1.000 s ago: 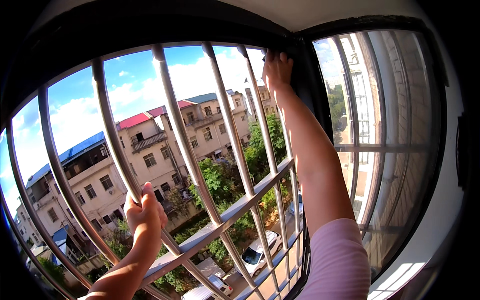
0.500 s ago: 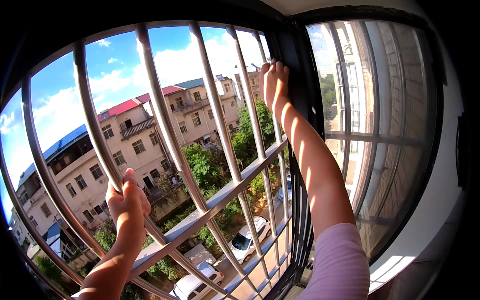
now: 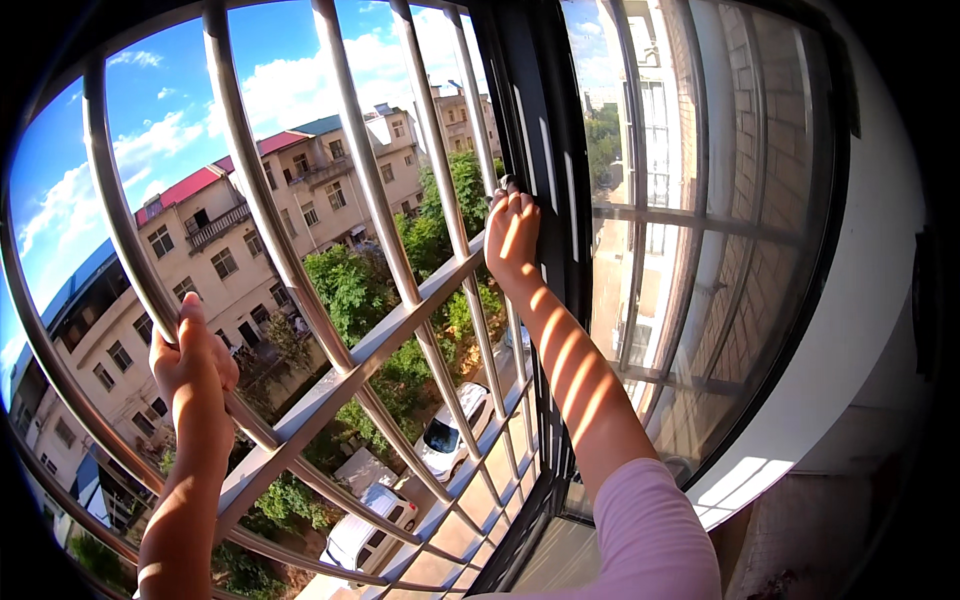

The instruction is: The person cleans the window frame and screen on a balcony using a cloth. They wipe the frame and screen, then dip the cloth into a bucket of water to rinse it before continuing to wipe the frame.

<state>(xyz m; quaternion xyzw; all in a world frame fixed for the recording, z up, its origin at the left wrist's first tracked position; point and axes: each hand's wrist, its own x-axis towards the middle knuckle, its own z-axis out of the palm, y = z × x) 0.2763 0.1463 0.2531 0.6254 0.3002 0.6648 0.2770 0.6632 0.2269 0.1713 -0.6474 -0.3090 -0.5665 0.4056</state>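
Observation:
My left hand [image 3: 195, 355] is wrapped round an upright metal bar [image 3: 133, 235] of the window grille, just above where it meets the flat crossbar [image 3: 375, 348]. Further right, my right hand [image 3: 513, 235] reaches to the inner edge of the black window frame [image 3: 535, 110], beside the grille's last bars. Its fingers are curled closed, and a small dark thing [image 3: 509, 183] shows at their tips; what it is I cannot make out. Bars of sunlight and shade fall across my right forearm.
A glass window pane [image 3: 690, 290] in a black frame stands at the right, next to a white wall [image 3: 850, 330]. Beyond the grille lie a beige building [image 3: 225, 255], green trees [image 3: 345, 290], a white van [image 3: 370, 530] and a white car [image 3: 452, 432].
My right hand has slid down along the black frame, from near its top to around the crossbar's height. My left hand stays on the same bar. The whole view has shifted a little.

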